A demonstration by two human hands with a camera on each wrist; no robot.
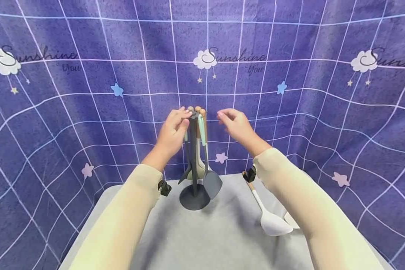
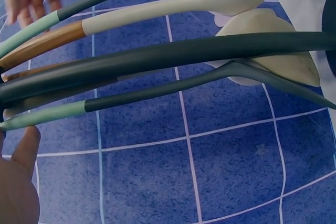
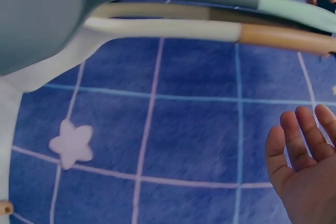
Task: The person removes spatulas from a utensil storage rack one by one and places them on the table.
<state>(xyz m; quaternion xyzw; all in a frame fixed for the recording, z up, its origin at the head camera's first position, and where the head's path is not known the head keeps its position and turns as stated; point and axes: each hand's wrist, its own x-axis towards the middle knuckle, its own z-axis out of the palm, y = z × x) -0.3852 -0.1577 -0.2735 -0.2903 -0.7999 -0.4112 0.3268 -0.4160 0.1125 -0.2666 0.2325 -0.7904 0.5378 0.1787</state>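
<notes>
A dark utensil stand [image 1: 194,157] rises from a round base, with several utensils hanging around its top. My left hand [image 1: 173,130] rests at the top of the stand, fingers extended across it. Its thumb touches a mint-green handle [image 2: 58,115] in the left wrist view. A grey turner [image 1: 212,183] with a mint handle hangs on the stand's right side. Beside it hang pale utensils with wooden handles [image 3: 283,39]. My right hand [image 1: 235,125] is to the right of the stand, apart from it, fingers loosely bent and holding nothing.
A white utensil with a wooden handle [image 1: 273,224] lies on the grey tabletop [image 1: 195,240] at right. Next to it, another white piece [image 1: 291,220] is partly hidden by my right sleeve. A blue gridded curtain [image 1: 243,41] hangs behind and along both sides.
</notes>
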